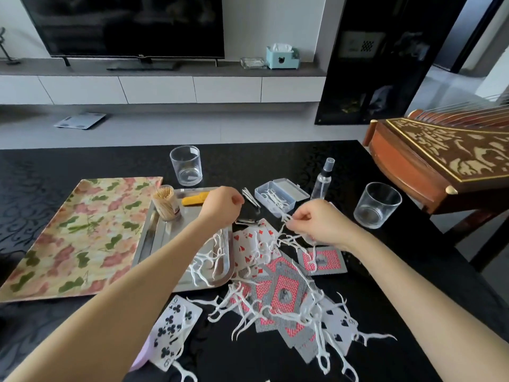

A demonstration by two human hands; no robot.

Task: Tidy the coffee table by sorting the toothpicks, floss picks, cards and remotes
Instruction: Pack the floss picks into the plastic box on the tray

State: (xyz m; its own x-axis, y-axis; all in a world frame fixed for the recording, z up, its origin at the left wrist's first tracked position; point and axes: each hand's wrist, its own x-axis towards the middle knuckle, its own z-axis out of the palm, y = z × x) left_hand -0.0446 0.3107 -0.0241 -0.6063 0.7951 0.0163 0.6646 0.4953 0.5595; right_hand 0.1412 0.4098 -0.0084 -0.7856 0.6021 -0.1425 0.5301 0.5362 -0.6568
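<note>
White floss picks (278,307) lie tangled over scattered cards (281,293) on the black tabletop (275,155), some in the steel tray (165,232). The right hand (316,224) pinches a few picks just beside the open clear box (278,195), which holds more. The left hand (223,204) hovers curled above the tray's far end; whether it holds anything cannot be told. A toothpick jar (166,202) stands in the tray near a yellow item (194,199). A floral board (80,238) lies left of the tray.
</note>
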